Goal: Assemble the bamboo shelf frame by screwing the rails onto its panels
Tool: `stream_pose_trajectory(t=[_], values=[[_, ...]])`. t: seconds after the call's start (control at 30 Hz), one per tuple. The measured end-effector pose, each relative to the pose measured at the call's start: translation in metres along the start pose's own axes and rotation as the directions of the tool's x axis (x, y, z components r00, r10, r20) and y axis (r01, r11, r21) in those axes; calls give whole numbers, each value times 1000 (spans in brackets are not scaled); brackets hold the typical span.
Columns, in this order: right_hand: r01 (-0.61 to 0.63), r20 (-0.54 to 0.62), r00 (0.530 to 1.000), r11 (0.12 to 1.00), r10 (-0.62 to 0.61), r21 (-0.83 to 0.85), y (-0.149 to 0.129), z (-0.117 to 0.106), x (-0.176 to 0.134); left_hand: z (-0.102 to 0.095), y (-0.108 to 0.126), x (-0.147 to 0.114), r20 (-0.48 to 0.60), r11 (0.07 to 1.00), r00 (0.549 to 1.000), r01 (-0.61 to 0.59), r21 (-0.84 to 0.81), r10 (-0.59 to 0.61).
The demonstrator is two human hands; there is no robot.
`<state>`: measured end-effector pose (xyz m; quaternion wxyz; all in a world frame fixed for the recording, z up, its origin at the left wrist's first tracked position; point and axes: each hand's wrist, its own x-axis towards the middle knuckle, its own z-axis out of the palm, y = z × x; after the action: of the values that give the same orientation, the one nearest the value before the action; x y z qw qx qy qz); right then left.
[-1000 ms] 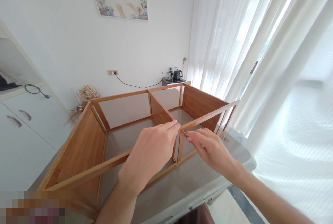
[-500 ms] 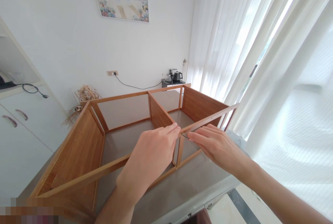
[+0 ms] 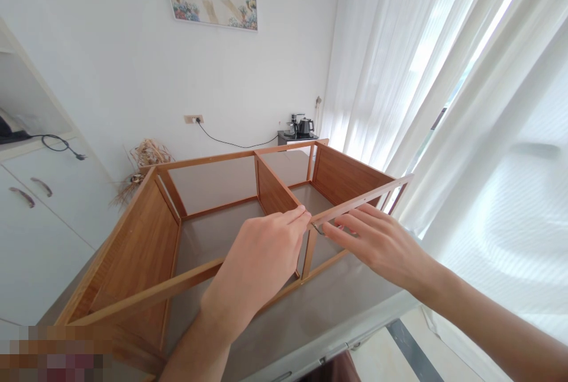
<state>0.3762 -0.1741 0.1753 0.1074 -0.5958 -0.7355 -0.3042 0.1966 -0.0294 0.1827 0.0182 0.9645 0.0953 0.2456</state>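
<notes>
A wooden frame with panelled ends and a middle divider lies in front of me. My left hand is closed over the front rail where the divider meets it, fingertips pressed together at the joint. Just right of that, a thin bent metal hex key sits against the joint below the rail. My right hand has its index finger at the key's free end, with the other fingers loosely curled beside the rail. The right thumb is mostly hidden.
Beneath the frame is a grey tabletop. White curtains hang close on the right. A white cabinet stands left, near dried stalks. At the back, a kettle stands on a small dark-topped stand.
My right hand has shifted slightly right, its fingers a little more spread, and more of the hex key shows. My left hand keeps its place on the joint.
</notes>
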Motion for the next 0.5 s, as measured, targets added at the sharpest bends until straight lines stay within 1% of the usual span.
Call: stream_pose_trajectory(t=[0.27,0.5], values=[[55,-12,998,998,-55,2,7,-1,1,0,0,0,0,1000,1000,1,-5,-1],[26,45,999,1000,-26,4,7,7,-4,0,1,0,2,1000,1000,5,-16,-5]])
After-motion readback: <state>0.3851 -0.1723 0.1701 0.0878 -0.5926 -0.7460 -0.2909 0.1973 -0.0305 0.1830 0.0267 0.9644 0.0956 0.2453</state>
